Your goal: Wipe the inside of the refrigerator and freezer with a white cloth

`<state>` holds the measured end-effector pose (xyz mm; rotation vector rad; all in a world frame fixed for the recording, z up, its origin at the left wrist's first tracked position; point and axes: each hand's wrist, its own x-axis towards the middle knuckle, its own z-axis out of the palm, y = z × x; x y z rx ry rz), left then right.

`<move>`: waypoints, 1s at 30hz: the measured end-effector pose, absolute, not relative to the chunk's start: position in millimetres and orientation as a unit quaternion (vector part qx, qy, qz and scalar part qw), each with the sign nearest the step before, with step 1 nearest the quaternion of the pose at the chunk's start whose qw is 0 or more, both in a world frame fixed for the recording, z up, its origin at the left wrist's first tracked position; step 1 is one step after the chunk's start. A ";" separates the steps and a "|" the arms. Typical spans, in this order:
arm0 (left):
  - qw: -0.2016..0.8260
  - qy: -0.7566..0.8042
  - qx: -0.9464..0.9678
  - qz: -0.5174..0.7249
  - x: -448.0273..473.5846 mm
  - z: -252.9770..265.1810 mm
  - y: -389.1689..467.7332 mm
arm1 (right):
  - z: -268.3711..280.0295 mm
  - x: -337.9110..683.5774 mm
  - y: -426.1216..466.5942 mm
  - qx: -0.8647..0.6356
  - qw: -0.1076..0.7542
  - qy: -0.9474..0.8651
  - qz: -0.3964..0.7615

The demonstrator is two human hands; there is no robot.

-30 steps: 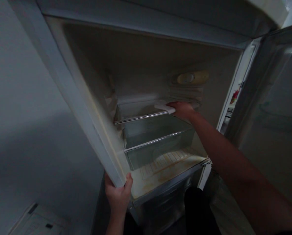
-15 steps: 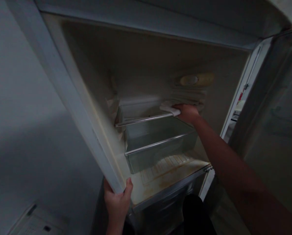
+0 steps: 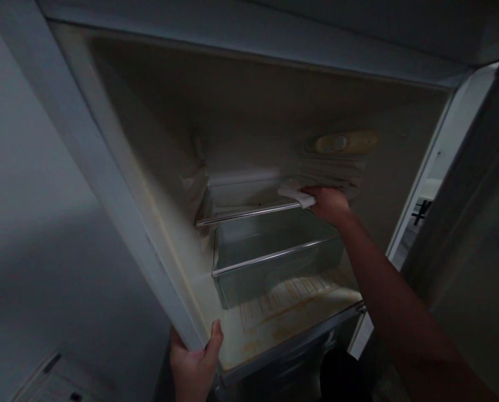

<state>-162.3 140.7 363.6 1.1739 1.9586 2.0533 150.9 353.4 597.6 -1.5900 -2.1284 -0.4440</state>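
Observation:
Inside a dim refrigerator [image 3: 249,33], my right hand [image 3: 330,205] is closed on a white cloth [image 3: 296,194]. The cloth lies over the right part of the upper glass shelf [image 3: 233,207], lapping its metal front trim. Lower down, my left hand [image 3: 195,360] wraps round the refrigerator's left side edge, the thumb on the inner face. Under the upper shelf sits a clear bin [image 3: 249,287] with a metal-trimmed front. The refrigerator floor [image 3: 283,329] shows brown-yellow stains.
A yellowed lamp or control housing [image 3: 348,143] sticks out from the inner right wall. On the right the refrigerator door [image 3: 471,223] stands open. A dark rounded shape, perhaps my knee [image 3: 341,374], is below. A pale panelled object [image 3: 61,379] is at lower left.
My view has shifted slightly, so the refrigerator interior looks a little larger and lower. Both hands keep their holds, with the cloth still at the right part of the upper shelf.

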 end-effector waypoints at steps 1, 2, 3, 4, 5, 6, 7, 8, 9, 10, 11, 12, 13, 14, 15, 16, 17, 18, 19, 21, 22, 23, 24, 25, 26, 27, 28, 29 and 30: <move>0.035 0.638 0.381 0.668 -162.3 364.1 140.3 | 597.5 150.8 353.2 -0.575 0.224 -0.770 -0.161; 0.035 0.639 0.380 0.668 -162.4 364.3 139.9 | 597.4 150.7 352.9 -0.574 0.227 -0.770 -0.162; 0.037 0.639 0.380 0.668 -162.8 364.1 139.7 | 597.3 150.7 352.6 -0.571 0.230 -0.771 -0.164; 0.038 0.639 0.380 0.668 -163.3 363.7 139.6 | 597.2 150.7 352.4 -0.568 0.232 -0.772 -0.165; 0.040 0.639 0.380 0.667 -163.8 363.2 139.6 | 597.1 150.8 352.3 -0.565 0.234 -0.774 -0.166; 0.039 0.640 0.379 0.667 -164.3 362.6 139.7 | 597.0 150.9 352.4 -0.563 0.235 -0.774 -0.166; 0.036 0.641 0.377 0.667 -164.7 362.2 140.0 | 596.9 151.0 352.6 -0.562 0.236 -0.775 -0.166; 0.034 0.643 0.376 0.666 -164.8 362.0 140.3 | 596.7 151.0 352.9 -0.562 0.236 -0.775 -0.165; 0.033 0.645 0.376 0.665 -164.8 362.0 140.7 | 596.4 151.1 353.3 -0.563 0.236 -0.775 -0.164; 0.033 0.646 0.374 0.664 -164.5 362.3 141.1 | 596.2 151.0 353.6 -0.565 0.236 -0.774 -0.163; 0.035 0.646 0.374 0.665 -164.2 362.7 141.4 | 595.9 150.9 354.0 -0.566 0.237 -0.773 -0.162; 0.038 0.644 0.373 0.667 -163.9 363.2 141.7 | 595.6 150.8 354.3 -0.566 0.238 -0.772 -0.162; 0.040 0.642 0.373 0.668 -163.6 363.6 142.0 | 595.2 150.7 354.6 -0.567 0.240 -0.771 -0.161; 0.040 0.641 0.371 0.671 -163.4 363.9 142.1 | 594.9 150.5 354.9 -0.568 0.242 -0.770 -0.162; 0.039 0.640 0.369 0.673 -163.3 364.1 142.1 | 594.5 150.4 355.1 -0.568 0.244 -0.769 -0.162; 0.039 0.640 0.368 0.674 -163.4 364.1 142.0 | 594.2 150.2 355.2 -0.569 0.247 -0.767 -0.163; 0.039 0.641 0.367 0.672 -163.5 364.1 141.7 | 593.8 150.1 355.3 -0.570 0.248 -0.766 -0.165; 0.037 0.643 0.367 0.671 -163.7 364.1 141.4 | 593.5 149.9 355.3 -0.570 0.250 -0.765 -0.167; 0.035 0.645 0.369 0.668 -163.9 364.1 141.1 | 593.1 149.8 355.2 -0.571 0.251 -0.763 -0.168; 0.033 0.646 0.374 0.664 -163.8 364.7 140.4 | 592.6 149.5 354.8 -0.572 0.253 -0.762 -0.168; 0.031 0.646 0.375 0.665 -163.6 365.4 140.1 | 592.5 149.4 354.6 -0.571 0.254 -0.762 -0.167; 0.029 0.645 0.375 0.666 -163.1 366.4 139.7 | 592.4 149.4 354.4 -0.570 0.255 -0.763 -0.167; 0.028 0.643 0.375 0.667 -162.4 367.7 139.4 | 592.4 149.5 354.3 -0.567 0.256 -0.765 -0.168; 0.026 0.643 0.374 0.668 -161.6 369.2 139.2 | 592.4 149.7 354.2 -0.563 0.257 -0.767 -0.168; 0.023 0.642 0.375 0.668 -160.8 370.7 139.0 | 592.5 150.0 354.1 -0.559 0.258 -0.770 -0.169; 0.021 0.641 0.378 0.668 -159.9 372.1 138.9 | 592.7 150.4 354.1 -0.556 0.258 -0.772 -0.169; 0.020 0.641 0.380 0.667 -159.3 373.2 138.9 | 592.8 150.9 353.9 -0.555 0.256 -0.774 -0.168; 0.020 0.641 0.381 0.666 -158.8 373.9 139.1 | 592.9 151.5 353.7 -0.554 0.254 -0.775 -0.166; 0.018 0.643 0.379 0.666 -158.6 374.1 139.4 | 593.0 152.1 353.3 -0.553 0.253 -0.777 -0.164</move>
